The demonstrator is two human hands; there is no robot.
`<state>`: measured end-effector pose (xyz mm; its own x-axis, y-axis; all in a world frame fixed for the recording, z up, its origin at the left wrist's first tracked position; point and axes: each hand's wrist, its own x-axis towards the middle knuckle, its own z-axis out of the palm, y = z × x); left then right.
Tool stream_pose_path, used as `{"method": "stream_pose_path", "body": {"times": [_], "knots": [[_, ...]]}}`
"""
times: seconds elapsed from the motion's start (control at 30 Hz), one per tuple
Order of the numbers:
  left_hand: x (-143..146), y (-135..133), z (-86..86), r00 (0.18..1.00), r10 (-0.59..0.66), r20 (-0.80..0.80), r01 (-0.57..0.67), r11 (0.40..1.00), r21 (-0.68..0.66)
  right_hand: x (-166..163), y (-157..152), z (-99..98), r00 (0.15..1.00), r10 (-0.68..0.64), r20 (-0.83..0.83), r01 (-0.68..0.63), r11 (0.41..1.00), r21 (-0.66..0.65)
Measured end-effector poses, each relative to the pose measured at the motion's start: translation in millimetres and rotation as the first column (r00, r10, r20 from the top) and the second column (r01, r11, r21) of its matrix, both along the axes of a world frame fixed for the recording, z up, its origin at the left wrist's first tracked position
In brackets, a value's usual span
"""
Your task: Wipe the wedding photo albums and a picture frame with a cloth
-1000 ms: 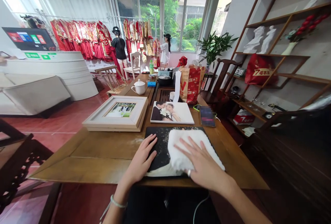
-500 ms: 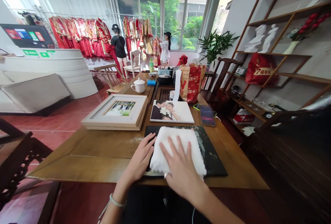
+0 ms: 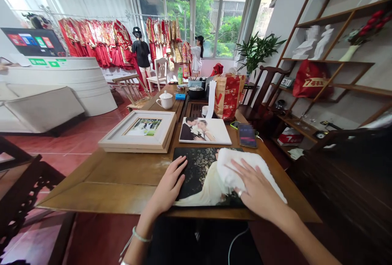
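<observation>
A dark photo panel (image 3: 196, 171) with a pale gown printed on it lies flat at the table's near edge. My left hand (image 3: 168, 183) rests on its left edge, fingers stretched out and holding nothing. Spread flat over a white cloth (image 3: 263, 165), my right hand (image 3: 257, 187) presses it on the right part of the panel. The cloth reaches past the panel's right side and hides that part of the picture. Just behind lies a white-edged couple photo (image 3: 214, 132). To the left sit stacked light wooden frames (image 3: 137, 132), the top one holding a small picture.
A phone (image 3: 247, 136) with a cable lies at the table's right side. Farther back stand a red-and-tan paper bag (image 3: 229, 97), a white lidded cup (image 3: 165, 101) and a black pot (image 3: 196, 92). Two people are beside racks of red garments (image 3: 94, 42).
My right hand has slid the white cloth to the right across the panel, uncovering the gown and dark background on its left. My left hand stays on the left edge.
</observation>
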<state>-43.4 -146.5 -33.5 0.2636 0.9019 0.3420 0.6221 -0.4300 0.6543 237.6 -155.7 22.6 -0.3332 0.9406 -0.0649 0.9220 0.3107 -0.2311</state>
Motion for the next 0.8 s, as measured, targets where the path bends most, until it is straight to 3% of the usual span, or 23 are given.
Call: {"method": "stream_pose_path", "body": {"times": [0.1, 0.2, 0.37, 0.5, 0.63, 0.8], "knots": [[0, 0, 0.7, 1.000, -0.001, 0.000, 0.001, 1.000, 0.008, -12, 35, 6.4, 1.000, -0.018, -0.024, 0.018, 1.000, -0.023], [0, 1, 0.5, 1.000, -0.003, -0.002, 0.003, 1.000, 0.010, -43, 60, 16.8, 0.997, 0.054, -0.048, -0.055, 0.998, -0.026], [-1, 1, -2.4, 1.000, 0.014, -0.008, -0.013, 1.000, 0.011, -105, 77, 29.5, 0.962, 0.250, -0.112, -0.254, 0.967, -0.020], [-1, 1, -4.4, 0.999, 0.034, -0.012, -0.034, 0.999, 0.013, -131, 81, 28.5, 0.938, 0.312, -0.149, -0.315, 0.949, 0.005], [-1, 0, -2.4, 1.000, 0.019, -0.004, -0.019, 1.000, 0.004, -117, 82, 17.6, 0.950, 0.268, -0.161, -0.267, 0.963, 0.026], [0, 0, 0.2, 1.000, 0.006, 0.004, -0.006, 1.000, -0.005, -55, 89, 1.4, 0.982, 0.138, -0.127, -0.134, 0.990, 0.043]]}}
